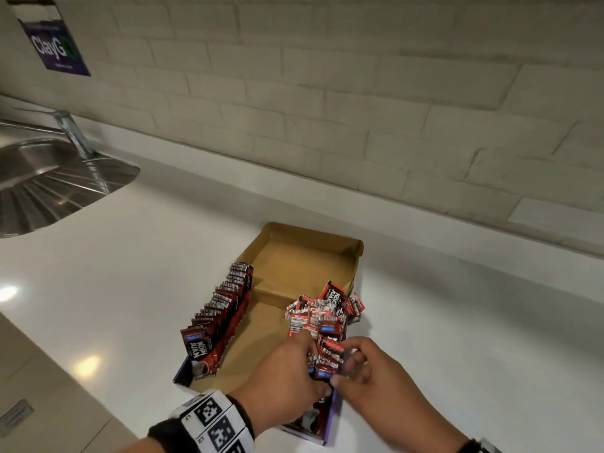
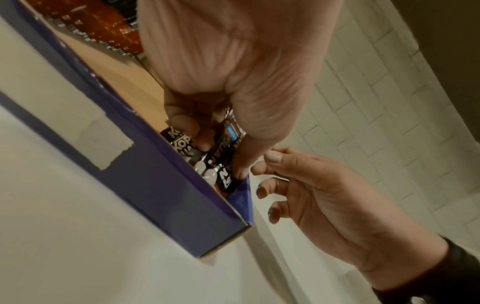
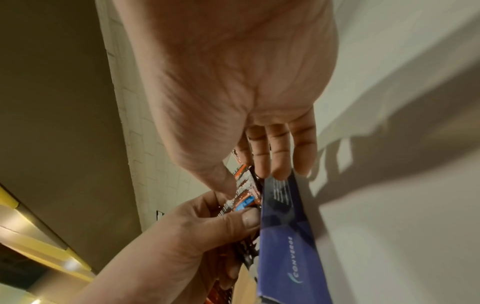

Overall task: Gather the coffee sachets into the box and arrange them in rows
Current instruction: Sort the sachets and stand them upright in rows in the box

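Note:
An open cardboard box [image 1: 313, 231] with purple outer walls [image 2: 155, 185] lies on the white counter. A neat row of red-and-black coffee sachets [image 1: 222, 308] stands along its left wall. A loose pile of sachets [image 1: 323, 312] fills its right side. At the near right corner my left hand [image 1: 317, 364] grips a small upright bundle of sachets [image 1: 328, 358], thumb on the near side [image 2: 221, 156]. My right hand [image 1: 344, 364] pinches the same bundle from the right, thumb on the sachets [image 3: 245, 181], its other fingers outside the box wall [image 3: 283, 236].
A steel sink [image 1: 49, 178] with a faucet [image 1: 72, 132] sits at the far left of the counter [image 1: 130, 273]. The brick wall [image 1: 359, 109] runs behind the box and carries a dark sign [image 1: 55, 44]. The counter's front edge runs at the lower left.

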